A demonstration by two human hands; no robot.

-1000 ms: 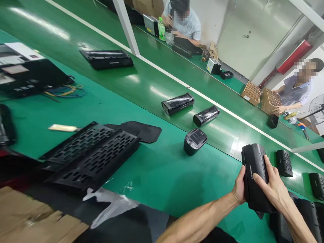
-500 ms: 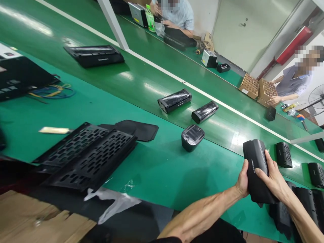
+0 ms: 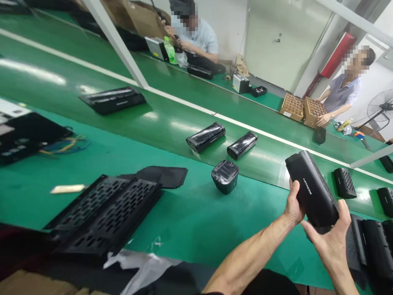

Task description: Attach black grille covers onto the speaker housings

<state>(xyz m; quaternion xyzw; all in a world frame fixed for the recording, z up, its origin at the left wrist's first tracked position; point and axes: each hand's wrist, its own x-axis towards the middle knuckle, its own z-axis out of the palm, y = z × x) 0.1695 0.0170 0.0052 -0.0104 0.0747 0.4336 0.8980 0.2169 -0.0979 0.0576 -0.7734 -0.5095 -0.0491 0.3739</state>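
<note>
A black housing (image 3: 311, 188) with white lettering on its face is held tilted above the table at the right. My left hand (image 3: 295, 205) grips its left side, thumb along the edge and the other fingers hidden behind. Around the lower right end, my right hand (image 3: 331, 233) holds it with thumb and fingers spread to either side. Left of my hands, a shorter black unit (image 3: 225, 177) stands on the green mat. More black housings (image 3: 376, 246) are packed together beside my right forearm.
Perforated black panels (image 3: 113, 213) and flat black sheets (image 3: 167, 176) lie at the left, near a pale-handled tool (image 3: 67, 189). Black units (image 3: 206, 137) lie on the green belt (image 3: 172, 119). Across it, two people work; one has hands at partitioned boxes (image 3: 291, 107). A white post (image 3: 118, 45) rises beyond.
The housing has turned so its lettered face shows more fully. My right hand has moved from its upper side to its lower end. The camera view has shifted.
</note>
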